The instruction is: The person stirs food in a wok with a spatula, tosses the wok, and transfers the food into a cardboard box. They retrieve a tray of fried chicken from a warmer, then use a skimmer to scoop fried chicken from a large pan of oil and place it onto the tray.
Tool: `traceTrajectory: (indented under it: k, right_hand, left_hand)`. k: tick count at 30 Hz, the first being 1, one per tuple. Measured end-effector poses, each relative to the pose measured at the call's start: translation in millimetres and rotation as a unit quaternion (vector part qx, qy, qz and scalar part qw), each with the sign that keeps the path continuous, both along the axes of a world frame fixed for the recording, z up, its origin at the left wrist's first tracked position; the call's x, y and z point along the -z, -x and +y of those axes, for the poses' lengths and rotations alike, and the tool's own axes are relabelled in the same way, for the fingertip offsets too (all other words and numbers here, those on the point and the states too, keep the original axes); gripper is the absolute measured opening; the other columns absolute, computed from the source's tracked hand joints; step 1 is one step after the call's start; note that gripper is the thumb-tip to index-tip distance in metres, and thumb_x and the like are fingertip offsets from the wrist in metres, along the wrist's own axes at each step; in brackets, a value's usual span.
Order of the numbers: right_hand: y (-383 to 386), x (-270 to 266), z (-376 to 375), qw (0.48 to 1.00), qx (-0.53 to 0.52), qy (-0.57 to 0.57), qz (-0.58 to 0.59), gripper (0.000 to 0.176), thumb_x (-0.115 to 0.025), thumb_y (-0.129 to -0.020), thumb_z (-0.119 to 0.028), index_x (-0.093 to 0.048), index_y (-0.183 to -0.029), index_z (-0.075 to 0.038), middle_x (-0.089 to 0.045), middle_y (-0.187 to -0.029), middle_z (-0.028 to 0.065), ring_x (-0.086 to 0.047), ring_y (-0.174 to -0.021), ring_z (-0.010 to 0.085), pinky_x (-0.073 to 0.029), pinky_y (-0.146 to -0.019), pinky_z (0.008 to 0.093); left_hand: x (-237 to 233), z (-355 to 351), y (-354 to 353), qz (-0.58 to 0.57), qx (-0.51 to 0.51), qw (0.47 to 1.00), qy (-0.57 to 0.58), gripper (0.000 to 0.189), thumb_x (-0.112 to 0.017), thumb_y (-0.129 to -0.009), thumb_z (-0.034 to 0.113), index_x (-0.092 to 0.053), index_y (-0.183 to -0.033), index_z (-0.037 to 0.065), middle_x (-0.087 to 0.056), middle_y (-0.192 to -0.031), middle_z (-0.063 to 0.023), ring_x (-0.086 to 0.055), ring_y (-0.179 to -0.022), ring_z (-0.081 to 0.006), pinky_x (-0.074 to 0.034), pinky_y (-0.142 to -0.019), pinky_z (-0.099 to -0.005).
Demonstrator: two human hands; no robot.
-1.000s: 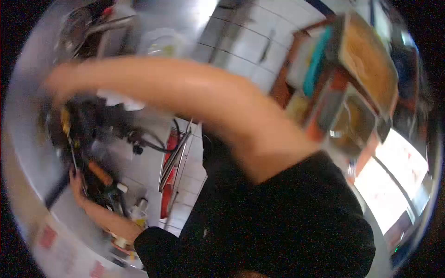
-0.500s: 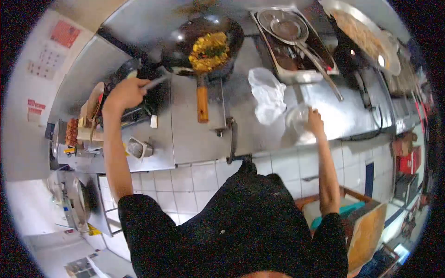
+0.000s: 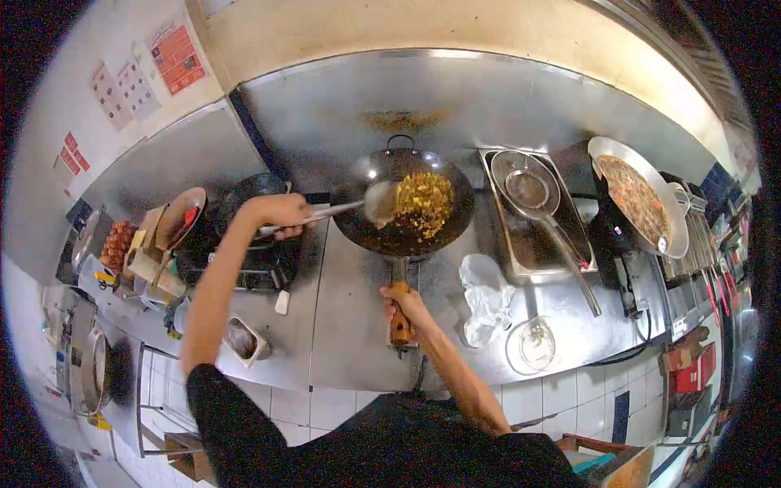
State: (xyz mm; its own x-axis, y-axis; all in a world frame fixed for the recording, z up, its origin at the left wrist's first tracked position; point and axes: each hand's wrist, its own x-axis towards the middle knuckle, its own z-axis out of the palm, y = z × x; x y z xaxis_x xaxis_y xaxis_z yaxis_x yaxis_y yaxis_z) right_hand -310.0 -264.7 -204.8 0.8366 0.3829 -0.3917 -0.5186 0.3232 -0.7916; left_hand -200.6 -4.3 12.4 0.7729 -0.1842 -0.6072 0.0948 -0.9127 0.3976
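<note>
My left hand (image 3: 285,213) is closed around the long handle of a metal spatula (image 3: 380,203). Its broad rounded head is inside a dark wok (image 3: 366,234), touching the left side of the food. That food (image 3: 425,203) is a yellow-brown, crumbly mixture gathered on the wok's right side. My right hand (image 3: 404,307) grips the wok's wooden handle (image 3: 399,327), which points toward me. To the right of this hand lies a crumpled clear plastic bag (image 3: 486,299). A clear round container (image 3: 530,346) stands beside the bag near the counter's front edge.
Right of the wok, a strainer (image 3: 527,189) rests across a rectangular metal tray (image 3: 521,267). Farther right is a large pan of brownish food (image 3: 630,199). A small metal container (image 3: 246,340) and a black stove (image 3: 244,264) are on the left.
My right hand has left the clear container and now holds the wok handle. My left hand has moved right, bringing the spatula into the wok. The camera view has tilted upward.
</note>
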Motion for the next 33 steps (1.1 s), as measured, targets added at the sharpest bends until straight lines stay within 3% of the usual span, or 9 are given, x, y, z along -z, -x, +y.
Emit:
traceTrajectory:
  k: [9,12,17,19,21,25,27,31,33]
  right_hand:
    - [16.9,10.3,-13.5,0.995,0.012,-0.047,0.089,0.015,-0.061,-0.082,-0.011,-0.047,-0.082,-0.007,-0.047,-0.062,0.0007,-0.046,-0.045,0.0115,-0.040,-0.040,0.0273]
    - [13.1,3.6,-21.7,0.997,0.021,-0.024,0.066,0.016,-0.061,-0.081,-0.010,-0.046,-0.085,-0.006,-0.046,-0.064,0.0009,-0.045,-0.044,0.0112,-0.039,-0.039,0.0270]
    - [-17.7,-5.1,-127.1,0.983,-0.101,0.156,0.002,0.027,-0.066,-0.082,-0.022,-0.043,-0.075,-0.008,-0.041,-0.053,-0.0025,-0.039,-0.038,0.0077,-0.032,-0.033,0.0247]
    - [-35.5,-52.2,-155.2,0.924,-0.176,0.339,0.018,0.029,-0.067,-0.081,-0.025,-0.046,-0.076,-0.006,-0.045,-0.053,-0.0015,-0.042,-0.038,0.0071,-0.031,-0.031,0.0235]
    - [-66.0,-16.4,-191.0,0.901,-0.219,0.375,-0.001,0.030,-0.066,-0.081,-0.031,-0.051,-0.071,-0.007,-0.046,-0.051,-0.0010,-0.043,-0.038,0.0087,-0.032,-0.030,0.0260]
    - [-112.0,-35.1,-230.6,0.838,-0.289,0.464,-0.003,0.033,-0.066,-0.080,-0.033,-0.054,-0.059,-0.010,-0.047,-0.048,-0.0016,-0.043,-0.038,0.0092,-0.036,-0.035,0.0244]
    - [-112.9,-89.1,-224.5,0.818,-0.309,0.474,0.100,0.036,-0.071,-0.076,-0.037,-0.051,-0.063,-0.011,-0.049,-0.052,-0.0006,-0.046,-0.039,0.0121,-0.037,-0.035,0.0275]
    - [-113.7,-67.4,-237.3,0.869,-0.299,0.393,0.035,0.037,-0.067,-0.080,-0.040,-0.050,-0.069,-0.009,-0.048,-0.053,-0.0015,-0.046,-0.041,0.0103,-0.037,-0.035,0.0263]
    - [-86.7,-77.7,-220.5,0.886,-0.283,0.367,0.014,0.037,-0.066,-0.080,-0.043,-0.051,-0.074,-0.010,-0.048,-0.053,-0.0019,-0.045,-0.040,0.0090,-0.036,-0.034,0.0249]
  left_hand:
    - [33.3,54.3,-102.0,0.102,0.078,0.990,-0.054,0.032,-0.047,-0.093,0.029,-0.062,-0.105,0.003,-0.053,-0.062,-0.0020,-0.042,-0.040,-0.0092,-0.039,-0.040,-0.0268]
    - [55.8,12.2,-131.7,0.123,0.089,0.985,0.077,0.031,-0.047,-0.094,0.029,-0.062,-0.103,0.004,-0.050,-0.061,0.0005,-0.040,-0.041,-0.0081,-0.037,-0.038,-0.0262]
    - [-0.2,18.0,-156.7,0.123,0.030,0.992,0.009,0.029,-0.047,-0.094,0.028,-0.060,-0.111,0.009,-0.047,-0.060,0.0028,-0.040,-0.043,-0.0056,-0.034,-0.036,-0.0220]
    - [-2.0,37.2,-183.6,0.099,0.034,0.994,-0.026,0.026,-0.047,-0.094,0.029,-0.060,-0.104,0.008,-0.048,-0.060,0.0022,-0.040,-0.042,-0.0064,-0.034,-0.036,-0.0225]
    - [8.8,45.0,-218.2,0.156,-0.040,0.987,0.027,0.025,-0.049,-0.092,0.030,-0.059,-0.093,0.008,-0.052,-0.063,-0.0003,-0.042,-0.042,-0.0074,-0.035,-0.035,-0.0237]
    - [14.0,-47.4,-234.0,0.093,0.067,0.993,0.012,0.025,-0.052,-0.088,0.032,-0.058,-0.083,0.009,-0.056,-0.067,-0.0023,-0.049,-0.047,-0.0085,-0.037,-0.037,-0.0245]
    - [-3.8,-79.3,-227.1,0.016,0.175,0.982,-0.067,0.025,-0.058,-0.085,0.034,-0.065,-0.099,0.014,-0.060,-0.069,0.0017,-0.052,-0.052,-0.0090,-0.043,-0.042,-0.0250]
    - [-24.5,-106.0,-141.3,-0.100,0.297,0.946,-0.086,0.025,-0.064,-0.080,0.029,-0.067,-0.102,0.018,-0.066,-0.076,-0.0043,-0.059,-0.056,-0.0165,-0.049,-0.048,-0.0313]
    - [-43.8,-104.4,-51.4,-0.347,0.331,0.859,-0.181,0.030,-0.065,-0.076,0.023,-0.067,-0.106,0.021,-0.068,-0.082,-0.0111,-0.064,-0.067,-0.0266,-0.052,-0.060,-0.0396]
